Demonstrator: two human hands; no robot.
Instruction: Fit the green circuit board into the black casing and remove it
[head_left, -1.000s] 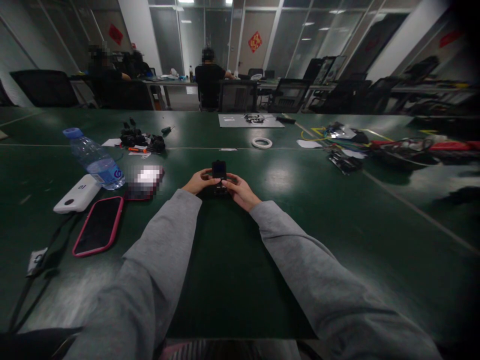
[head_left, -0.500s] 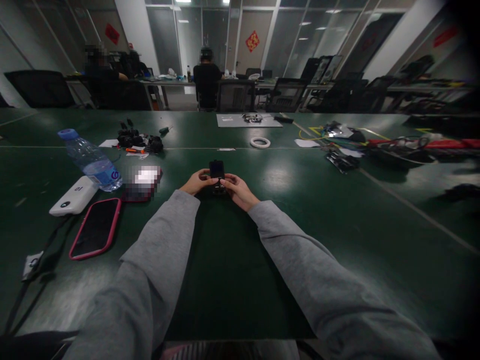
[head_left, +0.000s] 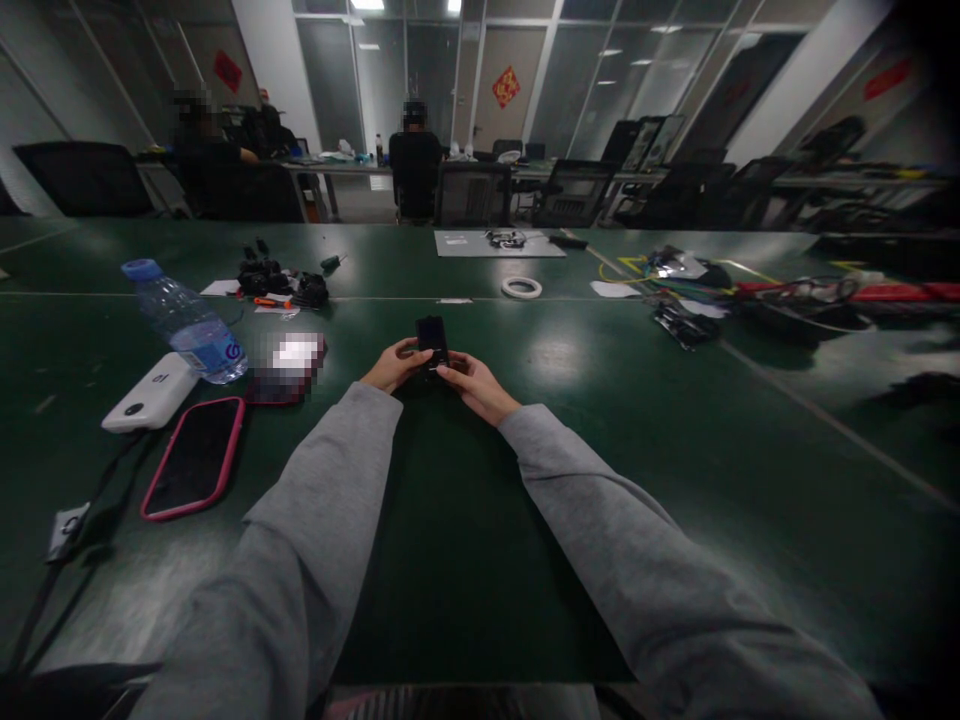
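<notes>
My left hand (head_left: 391, 367) and right hand (head_left: 482, 387) curl round a black gadget (head_left: 434, 341) — grasp made; the rest (screen (head_left: 430, 331) dark) unclear.

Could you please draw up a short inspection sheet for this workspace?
Surface: dark green table, showing bright reflections.
Job's things: small black device; whether it touches the table, cannot tell.
Clutter: water bottle, white gadget and pink-rimmed phone at left; white ring farther back.
Hands: left hand and right hand both hold the device, thumbs on its near side.
Cables: dark cable at near left; wires in the pile at right.
Surroundings: seated people, chairs, glass partitions.
</notes>
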